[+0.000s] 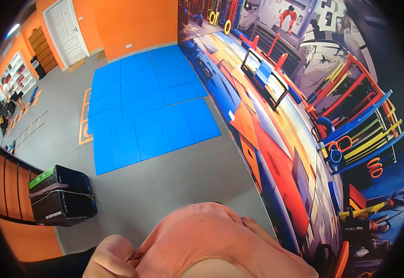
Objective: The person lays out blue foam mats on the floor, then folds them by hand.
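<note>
My left hand [111,257] is at the bottom left, against the side of the orange shirt [197,231] that I wear. Its fingers are curled at a dark fold in the cloth, and what they hold, if anything, is hidden. On the other side of the shirt, a small part of my right hand [253,225] shows at the cloth's edge. The shirt hides most of it, so its grip cannot be made out.
Blue mats [142,102] lie on the grey floor ahead. A black soft plyo box [63,197] with bands around it stands at the left. A mural wall [276,153] runs along the right. People [12,92] are far off at the left, near white shelves [20,74].
</note>
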The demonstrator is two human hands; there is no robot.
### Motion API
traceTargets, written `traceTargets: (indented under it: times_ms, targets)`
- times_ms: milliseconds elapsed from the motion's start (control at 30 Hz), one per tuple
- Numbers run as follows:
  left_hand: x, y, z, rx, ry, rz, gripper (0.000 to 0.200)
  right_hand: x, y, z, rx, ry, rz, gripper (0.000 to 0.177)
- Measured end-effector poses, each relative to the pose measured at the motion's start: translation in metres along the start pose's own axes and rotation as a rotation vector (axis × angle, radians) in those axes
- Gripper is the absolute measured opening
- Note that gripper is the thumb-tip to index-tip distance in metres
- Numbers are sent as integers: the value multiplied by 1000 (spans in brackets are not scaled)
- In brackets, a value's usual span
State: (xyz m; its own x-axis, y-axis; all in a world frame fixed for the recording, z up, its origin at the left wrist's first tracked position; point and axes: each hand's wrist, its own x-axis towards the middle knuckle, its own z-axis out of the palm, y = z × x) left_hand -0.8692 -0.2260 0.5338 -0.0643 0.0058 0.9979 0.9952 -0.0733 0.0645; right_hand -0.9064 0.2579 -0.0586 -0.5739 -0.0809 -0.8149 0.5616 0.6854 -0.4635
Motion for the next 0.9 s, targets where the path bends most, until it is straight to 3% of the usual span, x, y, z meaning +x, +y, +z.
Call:
traceTargets:
  times_ms: [67, 100, 167, 267, 300, 367, 567, 733, 867, 900]
  targets:
    - [2, -9, -4, 43, 95, 33, 5, 47, 7, 2, -15, -14, -91, 47]
    - [2, -10, -13, 0, -2, -72, 1, 61, 10, 1, -32, -25, -184, 48]
    - [6, -18, -25, -57, -143, -193, 4, 57, -30, -7, -42, -9, -131, 48]
    - [4, -31, -34, 21, -31, -234, 5, 63, -68, -20, -65, 36, -87, 48]
    - [3, -41, -36, 26, -31, -234, 5, 68, -77, -24, -82, 66, -90, 47]
    - [-1, -64, -38, 189, -12, -27, 10, 78, -91, -32, -47, 60, -60, 47]
    - [5, -120, -53, 453, 25, 0, 17, 155, -112, -67, -170, -12, -29, 51]
    - [11, -171, -77, 457, -76, 4, 22, 203, -193, -99, -246, -42, -27, 47]
    - [2, -207, -108, 750, -204, 2, 32, 231, -276, -116, -42, -21, -140, 42]
    - [-38, -225, -113, 827, 165, 196, 19, 231, -300, -121, 85, 17, -197, 38]
